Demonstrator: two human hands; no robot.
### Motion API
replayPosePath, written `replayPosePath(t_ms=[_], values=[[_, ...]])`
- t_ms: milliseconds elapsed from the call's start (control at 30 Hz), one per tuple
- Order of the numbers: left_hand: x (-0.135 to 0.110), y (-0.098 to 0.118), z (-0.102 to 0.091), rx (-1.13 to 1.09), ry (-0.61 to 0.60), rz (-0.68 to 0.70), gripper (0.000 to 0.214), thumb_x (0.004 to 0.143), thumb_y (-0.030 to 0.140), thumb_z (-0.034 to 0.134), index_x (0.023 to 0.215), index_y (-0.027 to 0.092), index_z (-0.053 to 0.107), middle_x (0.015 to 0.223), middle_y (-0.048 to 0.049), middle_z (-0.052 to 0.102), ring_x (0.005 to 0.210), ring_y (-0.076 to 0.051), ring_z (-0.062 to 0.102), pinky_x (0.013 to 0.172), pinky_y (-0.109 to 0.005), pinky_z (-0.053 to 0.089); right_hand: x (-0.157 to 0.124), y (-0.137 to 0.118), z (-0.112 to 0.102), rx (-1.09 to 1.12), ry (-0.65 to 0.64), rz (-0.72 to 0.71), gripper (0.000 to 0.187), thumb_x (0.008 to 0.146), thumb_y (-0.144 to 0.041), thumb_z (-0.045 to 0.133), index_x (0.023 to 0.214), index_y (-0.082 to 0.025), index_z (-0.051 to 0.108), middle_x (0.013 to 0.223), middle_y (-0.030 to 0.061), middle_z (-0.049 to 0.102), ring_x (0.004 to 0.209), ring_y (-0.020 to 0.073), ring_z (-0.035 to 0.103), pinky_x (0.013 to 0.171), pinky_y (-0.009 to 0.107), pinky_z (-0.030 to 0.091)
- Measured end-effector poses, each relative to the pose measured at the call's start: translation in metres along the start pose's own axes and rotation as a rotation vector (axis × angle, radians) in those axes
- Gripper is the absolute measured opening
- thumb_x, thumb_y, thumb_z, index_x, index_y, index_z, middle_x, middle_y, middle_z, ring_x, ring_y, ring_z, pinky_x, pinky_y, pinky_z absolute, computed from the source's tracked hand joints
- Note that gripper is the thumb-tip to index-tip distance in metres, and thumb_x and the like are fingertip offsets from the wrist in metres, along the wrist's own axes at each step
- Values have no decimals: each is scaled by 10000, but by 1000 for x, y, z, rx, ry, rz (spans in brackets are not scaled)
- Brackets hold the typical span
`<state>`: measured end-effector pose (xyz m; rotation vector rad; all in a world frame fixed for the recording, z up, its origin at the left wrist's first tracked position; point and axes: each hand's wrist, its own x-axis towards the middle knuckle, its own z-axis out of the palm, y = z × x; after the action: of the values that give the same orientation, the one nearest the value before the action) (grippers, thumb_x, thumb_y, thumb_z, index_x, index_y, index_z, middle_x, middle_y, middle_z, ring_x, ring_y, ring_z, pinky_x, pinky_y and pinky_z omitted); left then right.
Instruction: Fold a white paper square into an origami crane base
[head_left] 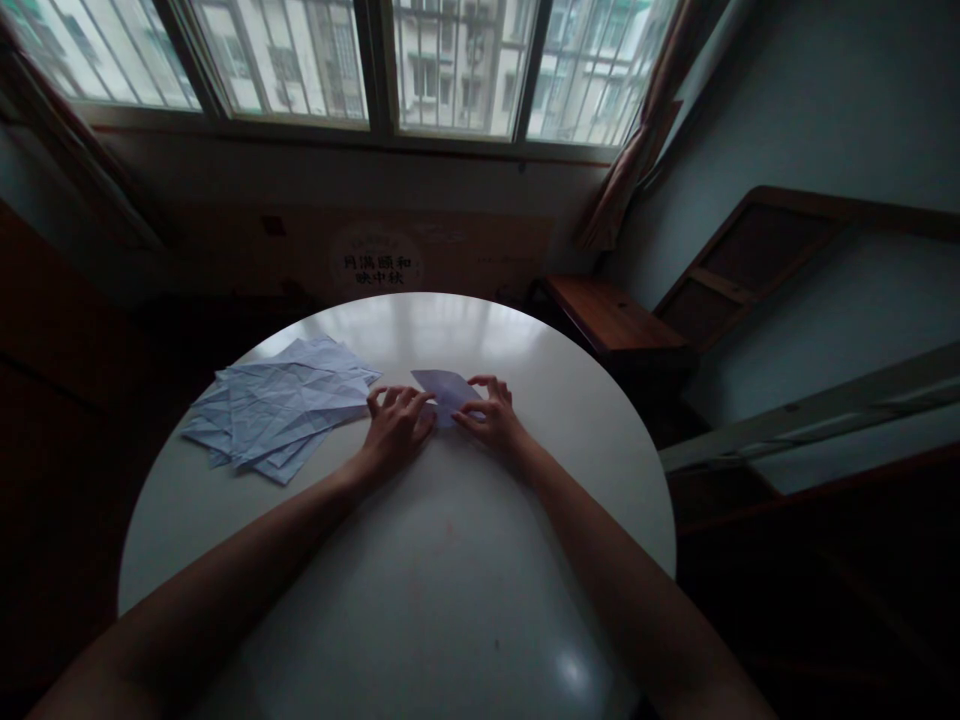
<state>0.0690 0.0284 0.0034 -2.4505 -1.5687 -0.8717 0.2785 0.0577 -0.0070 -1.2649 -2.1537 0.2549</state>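
Note:
A small folded sheet of white paper (448, 387) lies on the round white table (420, 560), with one pointed flap at its far left. My left hand (399, 418) is at the paper's left edge, thumb and fingers closed on it. From the other side my right hand (491, 412) grips the paper between thumb and fingers at its right edge. Parts of the paper are hidden under the fingers. Left of my left hand sits a loose pile of creased paper sheets (289, 400), its right end close to my knuckles.
Beyond the table stand a barred window (457, 70) and a large cardboard panel (480, 240) with printed characters. A brown wooden stand (615, 315) is at the back right, near a wooden framed piece (750, 260) leaning on the wall. Curtains hang at both sides.

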Motion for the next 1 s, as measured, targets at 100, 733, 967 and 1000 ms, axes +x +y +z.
replayPosePath(t_ms=[100, 733, 967, 1000], values=[[-1, -1, 0, 28, 39, 0, 318, 881, 285, 563, 1195, 244, 595, 1161, -111, 588, 1164, -288, 469, 1009, -493, 234, 0, 0, 1, -20, 5, 31, 200, 826, -409, 666, 755, -234, 731, 1244, 78, 466, 1156, 270, 394, 996, 464, 330], [1, -4, 4, -47, -73, 90, 327, 896, 292, 540, 1207, 229, 616, 1269, -99, 591, 1181, -272, 525, 1013, -452, 379, 1, -2, 1, -140, 55, 208, 154, 802, -380, 687, 851, -233, 690, 1179, 93, 496, 1112, 271, 430, 944, 427, 368], [1, -4, 9, 32, -168, 0, 374, 899, 353, 508, 1232, 210, 597, 1342, -114, 566, 1262, -281, 494, 1056, -454, 366, 1, -4, -2, -164, 73, 271, 159, 810, -387, 675, 861, -239, 694, 1190, 91, 495, 1118, 279, 422, 936, 427, 361], [1, -3, 9, 43, -182, -12, 383, 902, 360, 497, 1242, 209, 591, 1351, -114, 562, 1276, -278, 485, 1068, -457, 354, 1, -5, -3, -169, 76, 287, 162, 811, -389, 673, 865, -238, 695, 1188, 92, 496, 1117, 281, 422, 933, 428, 362]])
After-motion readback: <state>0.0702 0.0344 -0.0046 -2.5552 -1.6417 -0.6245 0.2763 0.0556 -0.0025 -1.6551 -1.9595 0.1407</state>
